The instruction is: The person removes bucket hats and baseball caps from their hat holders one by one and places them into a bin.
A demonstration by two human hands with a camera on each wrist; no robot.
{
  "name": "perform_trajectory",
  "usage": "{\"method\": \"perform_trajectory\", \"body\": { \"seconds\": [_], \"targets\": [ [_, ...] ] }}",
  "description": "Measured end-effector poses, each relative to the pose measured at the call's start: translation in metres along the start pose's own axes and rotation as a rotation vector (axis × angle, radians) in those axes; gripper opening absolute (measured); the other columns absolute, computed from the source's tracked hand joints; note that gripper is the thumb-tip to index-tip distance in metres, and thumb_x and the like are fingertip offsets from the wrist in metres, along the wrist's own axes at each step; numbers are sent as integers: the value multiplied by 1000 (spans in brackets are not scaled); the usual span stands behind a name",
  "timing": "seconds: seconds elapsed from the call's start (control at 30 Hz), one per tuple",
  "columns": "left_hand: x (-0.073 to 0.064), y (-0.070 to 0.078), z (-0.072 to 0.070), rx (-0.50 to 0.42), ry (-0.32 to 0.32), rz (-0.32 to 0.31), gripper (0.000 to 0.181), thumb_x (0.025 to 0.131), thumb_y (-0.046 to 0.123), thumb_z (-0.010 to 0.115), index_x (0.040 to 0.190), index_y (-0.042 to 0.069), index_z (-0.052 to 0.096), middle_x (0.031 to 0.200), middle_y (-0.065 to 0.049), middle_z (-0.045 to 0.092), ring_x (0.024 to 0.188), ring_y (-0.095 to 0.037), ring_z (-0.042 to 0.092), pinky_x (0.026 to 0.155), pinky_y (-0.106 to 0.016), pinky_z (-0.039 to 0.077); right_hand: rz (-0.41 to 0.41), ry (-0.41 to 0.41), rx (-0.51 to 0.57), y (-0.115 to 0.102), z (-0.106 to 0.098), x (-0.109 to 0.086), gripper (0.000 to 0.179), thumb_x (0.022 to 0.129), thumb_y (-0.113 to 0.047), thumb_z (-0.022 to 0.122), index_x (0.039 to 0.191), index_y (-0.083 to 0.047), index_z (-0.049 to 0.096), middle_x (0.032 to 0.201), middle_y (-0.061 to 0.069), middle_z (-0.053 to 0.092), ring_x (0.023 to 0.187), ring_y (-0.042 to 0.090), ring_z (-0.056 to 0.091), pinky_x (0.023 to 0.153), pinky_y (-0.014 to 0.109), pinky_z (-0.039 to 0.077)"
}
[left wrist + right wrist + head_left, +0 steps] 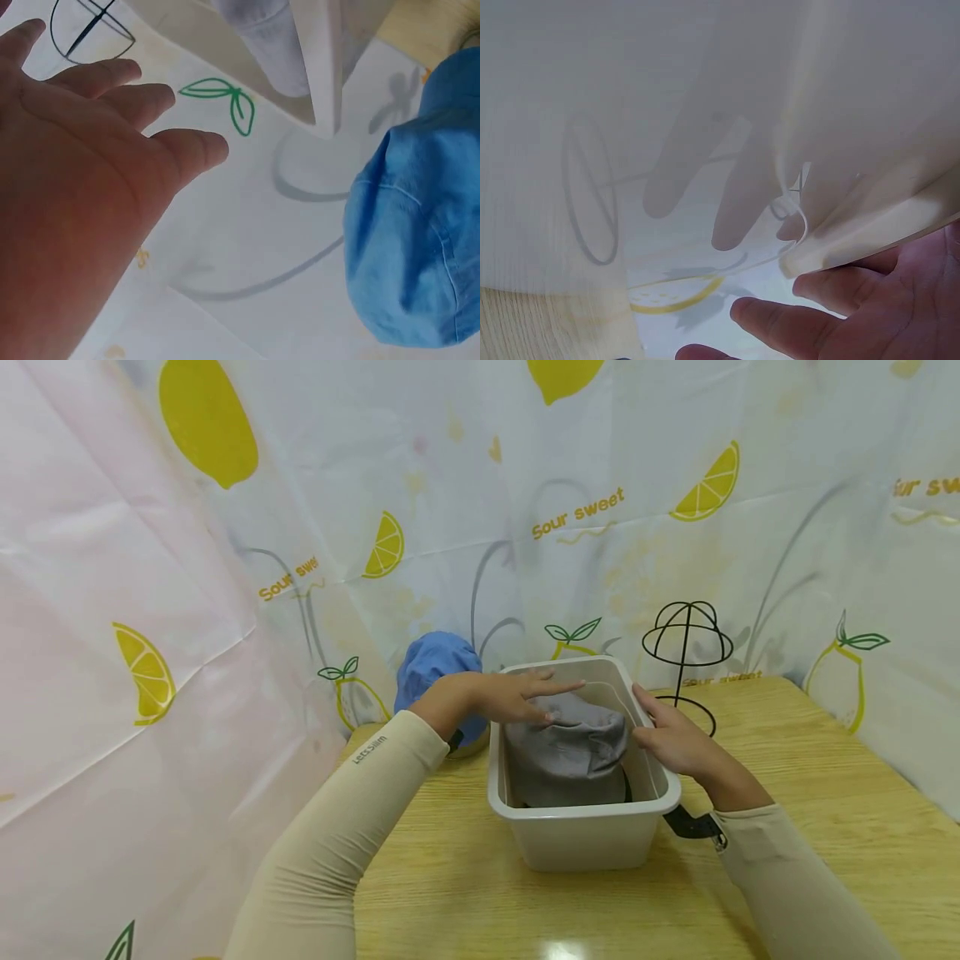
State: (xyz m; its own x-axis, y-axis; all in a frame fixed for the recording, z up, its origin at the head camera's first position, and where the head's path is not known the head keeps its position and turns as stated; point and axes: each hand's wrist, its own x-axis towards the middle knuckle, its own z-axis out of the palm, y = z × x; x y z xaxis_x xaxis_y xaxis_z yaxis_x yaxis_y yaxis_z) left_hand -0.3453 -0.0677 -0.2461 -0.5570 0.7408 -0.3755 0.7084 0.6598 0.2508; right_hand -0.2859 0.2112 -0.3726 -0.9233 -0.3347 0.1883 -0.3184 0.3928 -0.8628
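A grey fabric cap lies crumpled inside a white plastic bin on the table. My left hand hovers over the cap, palm down with the fingers spread and straight; the left wrist view also shows that hand holding nothing. At the bin's right rim, my right hand has its thumb over the edge, and its fingers extend loosely along the outside under the rim. A blue cap sits behind my left wrist, its lower part partly covered by it.
A black wire hat stand rises behind the bin to the right. The wooden table meets a white lemon-print sheet at the back, and the same print hangs at the left.
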Motion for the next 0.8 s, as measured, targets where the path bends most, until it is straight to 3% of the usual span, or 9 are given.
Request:
{"method": "perform_trajectory", "body": {
  "seconds": [0.27, 0.53, 0.8],
  "targets": [
    [-15, -12, -13, -42, 78, -37, 68, 108, 49, 49, 164, 50, 11, 175, -1, -9, 160, -26, -15, 127, -60, 1, 12, -2, -4, 0, 1, -1, 82, 99, -3, 47, 165, 0, -2, 166, 38, 11, 135, 62, 44, 84, 59, 59],
    [-27, -27, -22, -23, 248, -48, 68, 108, 46, 50, 166, 40, 17, 175, -8, 4, 162, -29, 7, 128, -54, 15, 32, -6, -18, 0, 1, 0, 82, 100, -5, 47, 165, -2, -3, 167, 36, 11, 135, 60, 44, 85, 59, 59],
    [-33, -40, -30, -25, 387, -90, 66, 107, 46, 52, 166, 32, 25, 175, -5, 15, 162, -27, 12, 128, -54, 18, 21, -7, -11, -1, 1, -1, 83, 99, -5, 47, 165, -1, -3, 167, 36, 10, 134, 61, 46, 84, 59, 59]
  ]
}}
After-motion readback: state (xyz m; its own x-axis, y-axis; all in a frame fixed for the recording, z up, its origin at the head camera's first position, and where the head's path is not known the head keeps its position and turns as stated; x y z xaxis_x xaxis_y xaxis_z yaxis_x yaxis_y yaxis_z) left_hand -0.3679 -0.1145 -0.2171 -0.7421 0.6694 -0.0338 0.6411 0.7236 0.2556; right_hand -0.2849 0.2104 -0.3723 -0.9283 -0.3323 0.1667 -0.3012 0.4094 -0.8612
